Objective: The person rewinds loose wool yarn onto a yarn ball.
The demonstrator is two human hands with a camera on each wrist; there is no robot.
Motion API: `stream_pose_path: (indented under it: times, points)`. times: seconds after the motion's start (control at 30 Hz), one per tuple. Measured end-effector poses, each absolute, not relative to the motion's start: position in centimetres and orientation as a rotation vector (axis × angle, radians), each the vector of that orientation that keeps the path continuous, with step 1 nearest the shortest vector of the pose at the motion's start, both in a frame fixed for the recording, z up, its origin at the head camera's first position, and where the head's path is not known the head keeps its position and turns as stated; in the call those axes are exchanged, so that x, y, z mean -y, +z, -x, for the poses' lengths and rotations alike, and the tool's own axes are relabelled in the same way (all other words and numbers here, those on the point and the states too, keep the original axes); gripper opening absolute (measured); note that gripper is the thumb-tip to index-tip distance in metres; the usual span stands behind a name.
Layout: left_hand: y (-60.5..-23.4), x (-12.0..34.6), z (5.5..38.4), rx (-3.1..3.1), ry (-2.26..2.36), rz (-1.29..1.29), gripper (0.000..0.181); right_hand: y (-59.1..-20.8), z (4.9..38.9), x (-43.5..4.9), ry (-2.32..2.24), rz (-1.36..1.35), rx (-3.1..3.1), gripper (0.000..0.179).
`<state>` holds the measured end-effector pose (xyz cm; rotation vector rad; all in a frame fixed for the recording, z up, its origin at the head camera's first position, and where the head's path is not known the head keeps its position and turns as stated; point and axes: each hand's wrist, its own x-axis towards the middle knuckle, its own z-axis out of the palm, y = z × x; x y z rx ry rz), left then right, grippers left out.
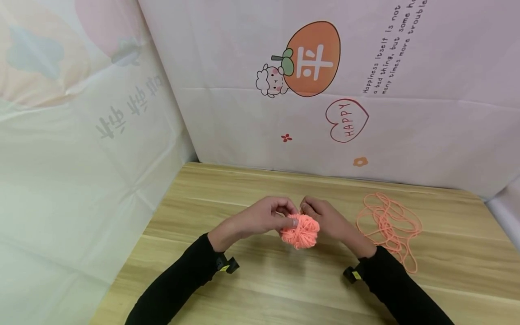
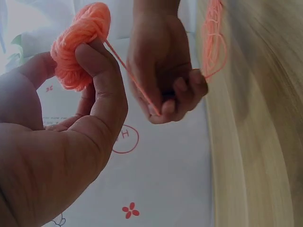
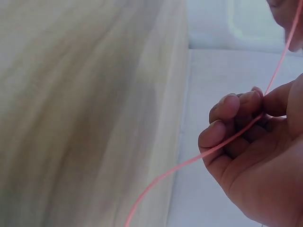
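Left hand is pinching the yarn ball, probably feeling light and squashy, likely wanting gentle holding round its middle; right hand is pinching the strand.

head: bright, soft shadow on table | wrist views: dimmer, hazy | left wrist: upper-left glare

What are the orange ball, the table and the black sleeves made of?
The ball looks like soft, matte yarn: you can see its many wound strands. It could be cotton or acrylic.
The table looks like smooth wood, with pale, streaky grain, but it could be a printed covering.
The sleeves seem to be dull, bendy cloth, since they fit around the arms; which fabric, I can't tell.
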<state>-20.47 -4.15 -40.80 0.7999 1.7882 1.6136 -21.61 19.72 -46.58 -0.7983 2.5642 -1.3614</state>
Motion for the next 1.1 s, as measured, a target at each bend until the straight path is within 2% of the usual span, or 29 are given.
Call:
stream_pose_path:
  times: [0.2, 0.77, 1.1]
  points:
    - [-41.4, 4.1, 20.6, -1.777, 1.557, -0.807, 0.017, -45.5, 22.0, -20.0, -1.369, 0.696, -2.574, 0.039]
    - [-43.4, 4.1, 21.8, -1.926, 1.446, -0.716, 0.018, -42.0, 21.1, -20.3, -1.466, 0.691, -2.616, 0.034]
    - [-44.3, 4.1, 22.6, -2.072, 1.403, -0.649, 0.020, -37.9, 17.7, -18.7, -1.545, 0.900, -2.628, 0.027]
